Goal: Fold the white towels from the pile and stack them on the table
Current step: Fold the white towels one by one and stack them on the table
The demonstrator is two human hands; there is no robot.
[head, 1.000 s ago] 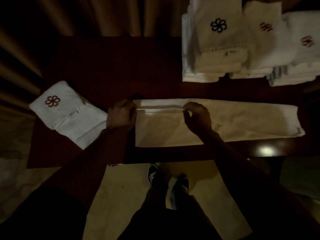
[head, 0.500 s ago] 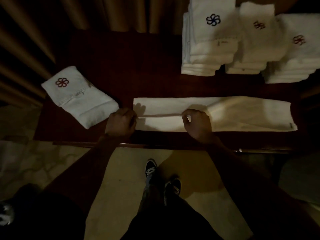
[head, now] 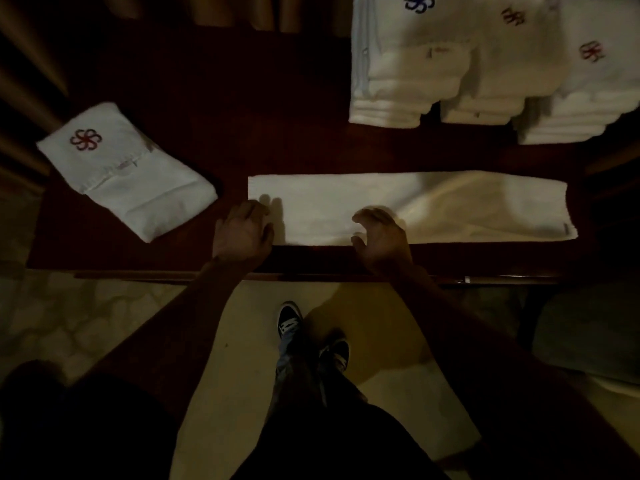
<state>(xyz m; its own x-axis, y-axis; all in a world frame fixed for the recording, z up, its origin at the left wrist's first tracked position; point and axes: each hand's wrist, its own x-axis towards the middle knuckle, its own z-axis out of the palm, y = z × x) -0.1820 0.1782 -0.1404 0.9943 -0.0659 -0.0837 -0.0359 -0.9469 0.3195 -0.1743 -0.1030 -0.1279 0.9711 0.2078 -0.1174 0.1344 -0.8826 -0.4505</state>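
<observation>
A white towel (head: 433, 206) lies folded into a long narrow strip along the front of the dark wooden table (head: 277, 109). My left hand (head: 244, 233) rests at the strip's left near corner, fingers relaxed on the cloth. My right hand (head: 379, 237) hovers over the strip's near edge toward the middle, fingers spread and loosely bent, holding nothing. A folded white towel (head: 128, 171) with a red emblem lies at the table's left. Stacks of folded white towels (head: 450, 64) stand at the back right.
Curtains (head: 214, 12) hang behind the table. The table's front edge (head: 311, 275) runs just below my hands. My shoes (head: 311, 334) stand on the pale floor beneath. A dim greyish object (head: 588, 334) sits at the lower right.
Both hands pulled the towel's far edge toward me, folding it into a narrower strip, then let go and opened.
</observation>
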